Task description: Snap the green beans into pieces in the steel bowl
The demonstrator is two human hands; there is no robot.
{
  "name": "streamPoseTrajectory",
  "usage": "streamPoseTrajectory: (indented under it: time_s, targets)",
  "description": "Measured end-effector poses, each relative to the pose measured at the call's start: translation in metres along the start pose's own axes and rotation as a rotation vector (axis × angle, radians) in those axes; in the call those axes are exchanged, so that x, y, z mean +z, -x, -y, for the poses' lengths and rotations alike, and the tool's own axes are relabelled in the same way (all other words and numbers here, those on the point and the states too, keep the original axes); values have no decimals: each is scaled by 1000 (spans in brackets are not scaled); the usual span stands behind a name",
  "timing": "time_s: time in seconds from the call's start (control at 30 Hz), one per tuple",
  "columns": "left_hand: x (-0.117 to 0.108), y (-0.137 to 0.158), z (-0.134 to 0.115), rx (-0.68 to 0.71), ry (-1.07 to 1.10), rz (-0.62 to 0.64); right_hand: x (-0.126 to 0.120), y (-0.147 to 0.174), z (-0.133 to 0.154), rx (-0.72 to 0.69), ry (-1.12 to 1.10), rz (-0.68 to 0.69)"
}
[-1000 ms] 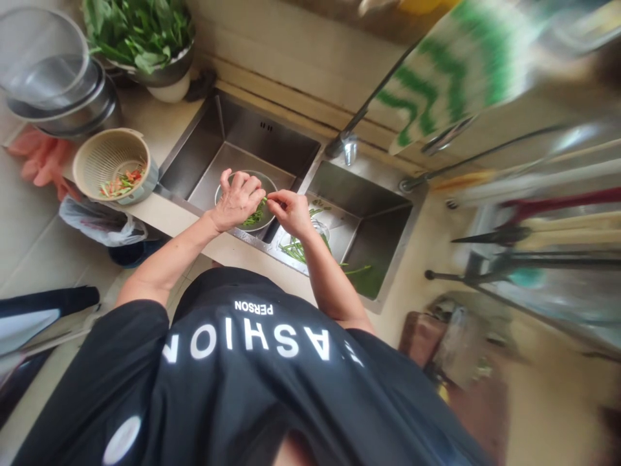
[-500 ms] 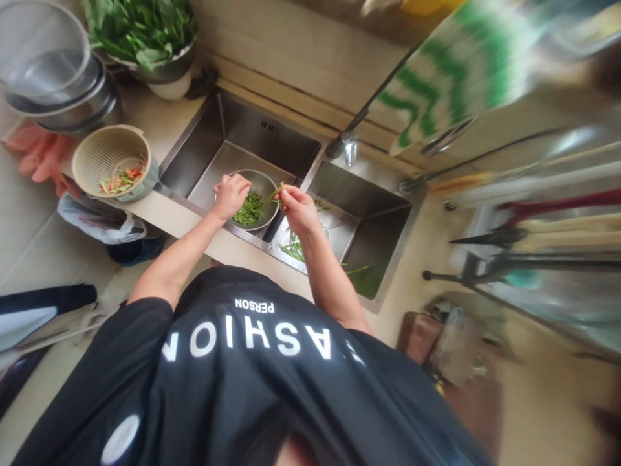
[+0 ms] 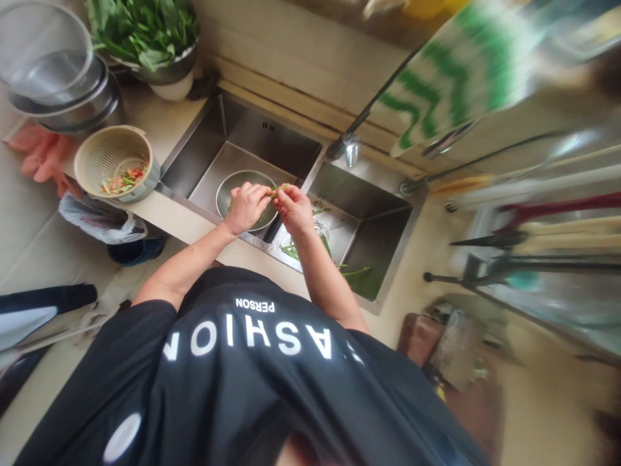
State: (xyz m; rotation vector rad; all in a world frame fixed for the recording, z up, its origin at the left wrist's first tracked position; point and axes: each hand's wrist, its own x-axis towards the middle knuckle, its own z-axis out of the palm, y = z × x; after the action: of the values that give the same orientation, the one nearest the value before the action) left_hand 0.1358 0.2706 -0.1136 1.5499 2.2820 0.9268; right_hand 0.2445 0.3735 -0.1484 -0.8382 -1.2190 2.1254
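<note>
My left hand (image 3: 246, 206) and my right hand (image 3: 295, 208) meet above the divider between two sink basins, fingers pinched on a thin green stem (image 3: 278, 189), perhaps a long bean. Under my left hand stands a round metal bowl (image 3: 226, 183) in the left basin (image 3: 206, 171); my hand hides most of the cut green pieces in it. Long green stems (image 3: 290, 250) lie in the right basin (image 3: 383, 243), partly behind my right forearm.
A beige strainer basket (image 3: 90, 158) with red and green scraps sits on the counter at left. Behind it are stacked metal bowls (image 3: 63, 116) and a bowl of leafy greens (image 3: 145, 32). The faucet (image 3: 352, 152) rises behind the sinks; a green-striped cloth (image 3: 436, 81) hangs at upper right.
My left hand has moved right, from over the bowl to my right hand, and now grips the stem too. It now covers the cut pieces that showed before.
</note>
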Motion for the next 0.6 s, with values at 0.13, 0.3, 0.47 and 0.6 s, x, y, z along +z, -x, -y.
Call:
streamPoseTrajectory:
  time_s: [0.13,0.3,0.47,0.6]
  targets:
    - [-2,-2,6,-11,189,21,-5,3,5,-59,118,72]
    - [-4,-1,10,15,276,40,-8,6,15,-124,258,165]
    - [-3,2,7,11,203,-14,-5,9,18,-237,429,147]
    - [-7,1,5,26,215,-11,-5,12,25,-364,647,210]
